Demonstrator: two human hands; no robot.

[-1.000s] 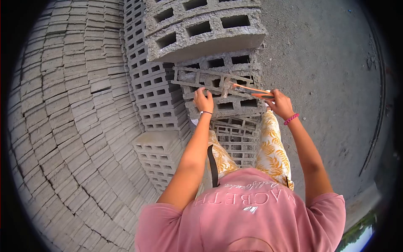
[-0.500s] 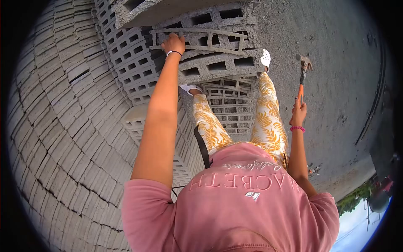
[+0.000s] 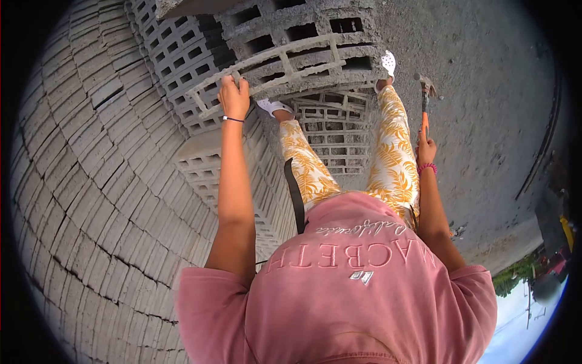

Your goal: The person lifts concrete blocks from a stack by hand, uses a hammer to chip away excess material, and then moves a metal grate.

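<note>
My left hand (image 3: 234, 98) grips the left end of a thin, ladder-shaped concrete piece (image 3: 286, 62), fingers closed on its edge. The piece is tilted, its left end lower, and lies across the front of rough hollow concrete blocks (image 3: 274, 29). At the right, my right hand (image 3: 425, 151) is wrapped round the orange handle of a claw hammer (image 3: 425, 124), its metal head pointing away from me, beside my right leg. The hammer is apart from the blocks.
Long rows of stacked grey blocks (image 3: 79, 145) fill the left side. More hollow blocks (image 3: 200, 162) stand beside my left leg, and a gridded stack (image 3: 333, 141) lies between my legs. Grey gravelly ground (image 3: 485, 121) extends to the right.
My left hand has moved left and toward me with the concrete piece, which has slid left and tilted. My right hand and the hammer have shifted slightly left.
</note>
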